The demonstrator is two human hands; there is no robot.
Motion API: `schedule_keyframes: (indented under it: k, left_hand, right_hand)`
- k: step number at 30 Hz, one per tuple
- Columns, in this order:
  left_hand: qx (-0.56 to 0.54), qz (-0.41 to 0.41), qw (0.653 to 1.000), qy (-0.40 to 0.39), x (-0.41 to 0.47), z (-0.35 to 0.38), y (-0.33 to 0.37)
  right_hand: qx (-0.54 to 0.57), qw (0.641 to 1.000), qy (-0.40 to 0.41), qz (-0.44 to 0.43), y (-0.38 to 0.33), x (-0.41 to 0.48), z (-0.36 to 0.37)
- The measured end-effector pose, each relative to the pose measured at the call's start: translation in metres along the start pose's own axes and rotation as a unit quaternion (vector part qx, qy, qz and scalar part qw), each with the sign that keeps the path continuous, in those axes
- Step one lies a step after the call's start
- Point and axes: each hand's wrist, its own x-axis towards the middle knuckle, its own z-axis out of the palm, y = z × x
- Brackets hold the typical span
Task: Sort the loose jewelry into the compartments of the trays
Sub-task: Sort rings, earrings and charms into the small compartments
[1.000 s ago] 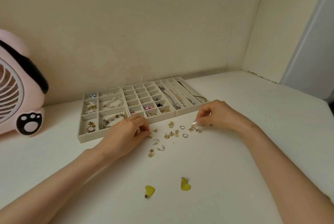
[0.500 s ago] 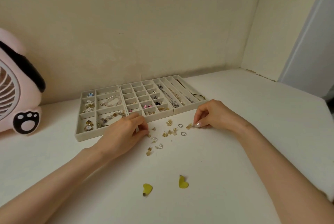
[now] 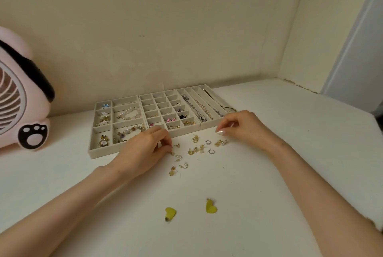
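Three beige trays stand side by side against the wall: the left tray (image 3: 92, 149) with bracelets and rings, the middle tray (image 3: 143, 109) with small earring compartments, the right tray (image 3: 209, 125) with necklaces in long slots. Loose jewelry (image 3: 195, 150), gold earrings and silver rings, lies scattered on the table in front of them. My left hand (image 3: 143, 151) rests at the left edge of the scatter, fingertips pinched on a small gold earring (image 3: 172, 153). My right hand (image 3: 244, 128) hovers just above the right end of the scatter, fingers curled together; anything between them is hidden.
Two yellow heart earrings (image 3: 170, 212) (image 3: 211, 207) lie apart from the rest, nearer to me. A pink fan (image 3: 22, 111) stands at the left against the wall. The white table (image 3: 290, 153) meets walls at the back and right.
My right hand has lifted slightly off the gold pieces at the right of the scatter. My left hand has stayed pinched in the same spot. The view shifted a little.
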Motion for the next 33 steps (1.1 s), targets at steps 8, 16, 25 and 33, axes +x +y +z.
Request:
schedule_keyframes:
  k: [8, 16, 25, 33]
  left_hand:
    - [-0.009, 0.001, 1.0, 0.013, 0.003, -0.001, 0.006]
    - [-0.032, -0.008, 0.999, -0.009, 0.009, -0.004, 0.012]
    - [-0.489, -0.188, 0.847, -0.083, 0.031, -0.008, 0.045]
    - [-0.444, -0.206, 0.871, -0.045, 0.039, -0.004, 0.043]
  right_hand:
    - [-0.038, 0.994, -0.035, -0.098, -0.015, -0.005, 0.043]
    - [0.071, 0.995, -0.028, -0.059, -0.017, -0.003, 0.041]
    - [0.281, 0.956, -0.066, -0.054, -0.021, -0.006, 0.03]
    - [0.242, 0.968, -0.006, -0.058, -0.019, -0.003, 0.033]
